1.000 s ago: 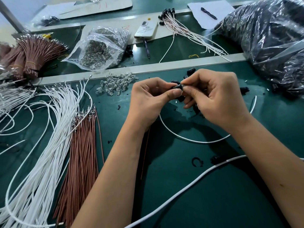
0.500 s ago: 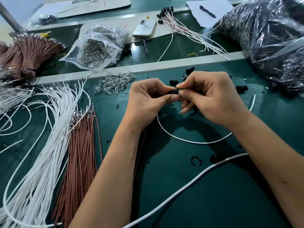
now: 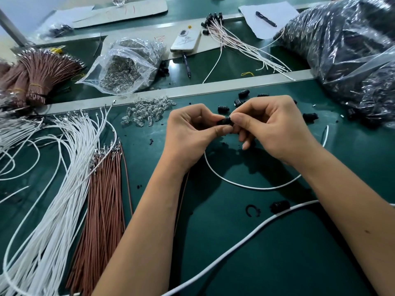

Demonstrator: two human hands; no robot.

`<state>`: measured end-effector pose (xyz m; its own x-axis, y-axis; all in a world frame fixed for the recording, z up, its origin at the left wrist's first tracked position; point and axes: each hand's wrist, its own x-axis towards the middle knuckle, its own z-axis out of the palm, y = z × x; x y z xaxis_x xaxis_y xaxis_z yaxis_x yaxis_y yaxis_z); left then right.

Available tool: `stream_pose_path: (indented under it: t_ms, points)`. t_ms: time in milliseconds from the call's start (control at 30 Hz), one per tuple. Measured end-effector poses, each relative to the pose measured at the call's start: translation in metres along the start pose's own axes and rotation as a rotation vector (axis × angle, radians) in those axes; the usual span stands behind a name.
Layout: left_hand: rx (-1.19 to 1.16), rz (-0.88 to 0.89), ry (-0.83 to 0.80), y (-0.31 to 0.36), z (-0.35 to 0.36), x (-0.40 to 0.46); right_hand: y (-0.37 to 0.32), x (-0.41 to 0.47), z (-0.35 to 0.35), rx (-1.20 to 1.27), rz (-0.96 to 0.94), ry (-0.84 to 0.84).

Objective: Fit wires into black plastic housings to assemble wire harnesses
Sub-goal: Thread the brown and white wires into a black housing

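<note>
Head view, one camera
It looks forward and down, close above the green table [image 3: 235, 253], far edge toward frame top.

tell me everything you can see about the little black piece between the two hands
The black housing is a small, dark, stubby part that looks like moulded plastic with a ribbed side. It lies roughly sideways above the green mat, pinched at one end by the left hand and at the other by the right hand. Fingers hide most of it, so its openings and any wire inside cannot be seen.
</note>
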<state>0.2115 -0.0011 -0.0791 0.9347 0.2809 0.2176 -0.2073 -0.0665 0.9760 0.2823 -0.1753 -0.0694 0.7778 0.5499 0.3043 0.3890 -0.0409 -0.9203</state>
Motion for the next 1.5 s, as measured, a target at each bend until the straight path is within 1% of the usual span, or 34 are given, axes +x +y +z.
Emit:
stream_pose_path:
  t_ms: [167,333,433,500,600,767,933,1000,1067,1233,1367,1500]
  points:
    - [0.005,-0.029,0.005,0.0,-0.001,0.0,0.001,-0.002,0.005,-0.055,-0.074,0.052]
    - [-0.074,-0.049,-0.005,0.001,-0.002,0.0,0.001,-0.002,0.007,-0.045,-0.116,0.049]
    - [-0.079,-0.037,-0.015,0.001,-0.002,-0.001,0.001,-0.003,0.01,0.011,-0.085,0.041]
    - [-0.075,-0.015,0.0,0.002,0.0,-0.002,0.002,-0.003,0.012,0.054,-0.055,0.052]
    - [-0.066,-0.001,0.026,0.003,0.001,-0.002,0.001,-0.003,0.012,0.061,-0.058,0.047]
    - [0.028,0.049,0.048,0.001,-0.001,0.0,0.0,-0.003,0.012,0.059,-0.037,0.035]
    - [0.211,0.113,0.053,0.0,-0.003,0.002,0.001,-0.003,0.012,0.05,0.012,0.022]
    - [0.257,0.125,0.066,-0.001,-0.003,0.002,0.001,-0.003,0.012,0.029,0.016,0.021]
    - [0.253,0.107,0.078,0.0,-0.001,0.002,0.001,-0.004,0.012,-0.015,0.003,0.042]
    - [0.233,0.015,0.011,0.002,0.003,0.001,-0.002,-0.004,0.01,-0.276,-0.125,0.118]
    - [0.257,0.034,-0.002,0.003,0.001,0.001,-0.007,-0.005,0.011,-0.335,-0.182,0.13]
    - [0.121,0.04,0.018,0.002,0.0,0.001,-0.011,-0.006,0.012,-0.329,-0.236,0.162]
